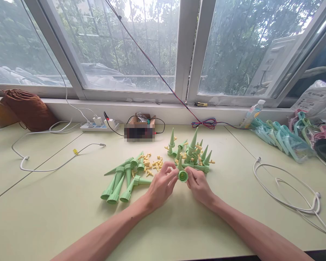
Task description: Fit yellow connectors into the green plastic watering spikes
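Observation:
Between my two hands is a green plastic watering spike (183, 176), its round open end facing me. My left hand (163, 184) has its bent fingers closed at the left side of the spike. My right hand (200, 184) pinches it from the right. To the left of my left hand lie several green spikes (118, 185) without yellow parts on most of them. Small yellow valve pieces (153, 164) are heaped just beyond that hand. Past my right hand stand and lie several green spikes (193, 146) with yellow valves fitted.
A power strip (97, 126), a small cardboard box (142, 119) and a coiled red-blue wire (206, 123) line the windowsill. White cables (285, 188) lie to the right and left. Bagged green clips (284, 139), a bottle (254, 112) and a brown bag (28, 108) sit at the sides.

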`<control>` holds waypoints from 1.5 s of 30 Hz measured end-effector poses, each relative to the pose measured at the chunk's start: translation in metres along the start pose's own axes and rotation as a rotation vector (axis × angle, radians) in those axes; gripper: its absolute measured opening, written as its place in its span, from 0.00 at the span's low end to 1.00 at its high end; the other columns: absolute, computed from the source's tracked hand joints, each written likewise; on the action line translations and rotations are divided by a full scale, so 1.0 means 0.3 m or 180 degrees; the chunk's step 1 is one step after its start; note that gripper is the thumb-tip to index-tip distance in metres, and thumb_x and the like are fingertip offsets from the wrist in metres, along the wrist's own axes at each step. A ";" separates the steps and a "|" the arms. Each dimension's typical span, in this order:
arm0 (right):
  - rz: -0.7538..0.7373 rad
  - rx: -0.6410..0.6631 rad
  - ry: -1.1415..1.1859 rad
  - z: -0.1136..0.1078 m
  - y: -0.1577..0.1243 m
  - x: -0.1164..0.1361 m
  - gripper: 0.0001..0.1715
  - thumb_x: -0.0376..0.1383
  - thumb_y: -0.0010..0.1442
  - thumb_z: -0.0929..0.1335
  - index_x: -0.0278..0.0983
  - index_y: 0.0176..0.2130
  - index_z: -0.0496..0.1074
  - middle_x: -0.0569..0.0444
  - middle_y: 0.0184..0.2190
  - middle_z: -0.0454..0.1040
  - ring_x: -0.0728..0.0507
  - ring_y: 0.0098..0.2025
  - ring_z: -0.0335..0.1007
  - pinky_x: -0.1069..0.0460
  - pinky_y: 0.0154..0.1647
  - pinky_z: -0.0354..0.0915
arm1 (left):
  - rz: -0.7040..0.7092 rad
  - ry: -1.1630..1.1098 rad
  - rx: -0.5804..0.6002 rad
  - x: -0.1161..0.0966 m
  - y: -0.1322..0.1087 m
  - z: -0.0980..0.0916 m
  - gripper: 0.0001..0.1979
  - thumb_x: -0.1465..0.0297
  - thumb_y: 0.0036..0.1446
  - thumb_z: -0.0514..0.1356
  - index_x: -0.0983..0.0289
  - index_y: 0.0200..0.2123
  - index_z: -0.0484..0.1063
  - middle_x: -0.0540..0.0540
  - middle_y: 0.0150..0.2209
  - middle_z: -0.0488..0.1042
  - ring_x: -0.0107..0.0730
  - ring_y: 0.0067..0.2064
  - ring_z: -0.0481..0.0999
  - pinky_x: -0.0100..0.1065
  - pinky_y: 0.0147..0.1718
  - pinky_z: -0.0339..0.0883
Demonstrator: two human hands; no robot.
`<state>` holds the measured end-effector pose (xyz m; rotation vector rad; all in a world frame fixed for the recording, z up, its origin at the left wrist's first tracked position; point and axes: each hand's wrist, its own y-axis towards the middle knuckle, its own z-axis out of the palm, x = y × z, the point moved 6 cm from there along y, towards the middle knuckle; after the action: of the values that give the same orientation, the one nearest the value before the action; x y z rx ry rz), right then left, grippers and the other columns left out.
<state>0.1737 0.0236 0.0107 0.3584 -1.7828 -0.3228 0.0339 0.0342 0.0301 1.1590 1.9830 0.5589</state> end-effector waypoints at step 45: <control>0.0063 0.0037 -0.0421 -0.014 0.008 0.000 0.27 0.50 0.71 0.57 0.39 0.25 0.52 0.61 0.21 0.50 0.49 0.23 0.45 0.52 0.24 0.47 | -0.1314 -0.1211 0.0580 0.036 0.014 0.027 0.17 0.59 0.63 0.57 0.64 0.28 0.62 0.48 0.25 0.64 0.22 0.23 0.61 0.25 0.21 0.56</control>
<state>0.1776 0.0255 0.0126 0.3339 -1.9173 -0.3288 0.0393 0.0456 0.0239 0.8450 1.8851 -0.0543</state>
